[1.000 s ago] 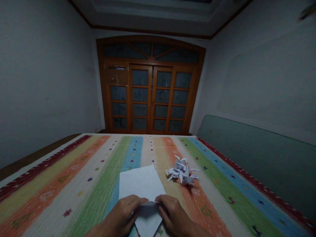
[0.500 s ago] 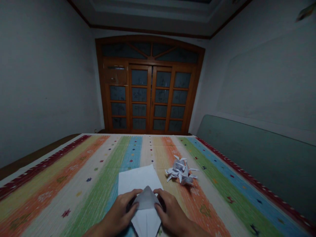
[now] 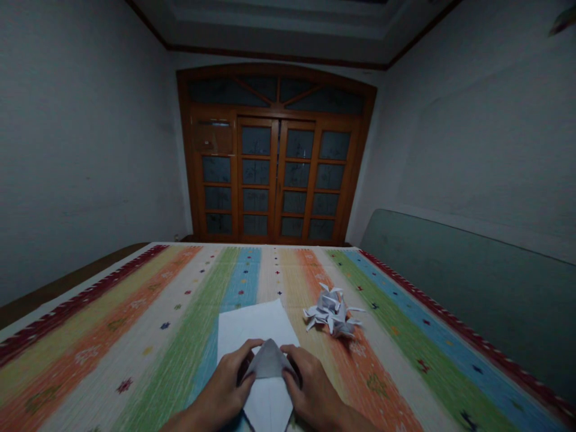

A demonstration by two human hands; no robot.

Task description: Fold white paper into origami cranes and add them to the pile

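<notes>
A partly folded piece of white paper (image 3: pixel 269 399) points away from me at the near edge of the view, its upper flap shaded grey. My left hand (image 3: pixel 227 381) grips its left side, thumb on top and fingers curled behind. On the opposite side my right hand (image 3: pixel 310 381) pinches the paper in the same way. Just beyond both hands lies a flat stack or sheet of white paper (image 3: pixel 256 321), partly covered by them. Several folded paper cranes (image 3: pixel 333 312) sit in a cluster to the right of it.
A striped, patterned tablecloth (image 3: pixel 180 336) covers the table. Along the right side runs a pale green panel (image 3: pixel 450 276), like a bench back. Wooden doors with glass panes (image 3: pixel 276 174) stand beyond the table's far edge.
Both hands keep their hold on the folded paper, which has shifted very slightly. The whole view has moved a little, so things appear slightly further right.
</notes>
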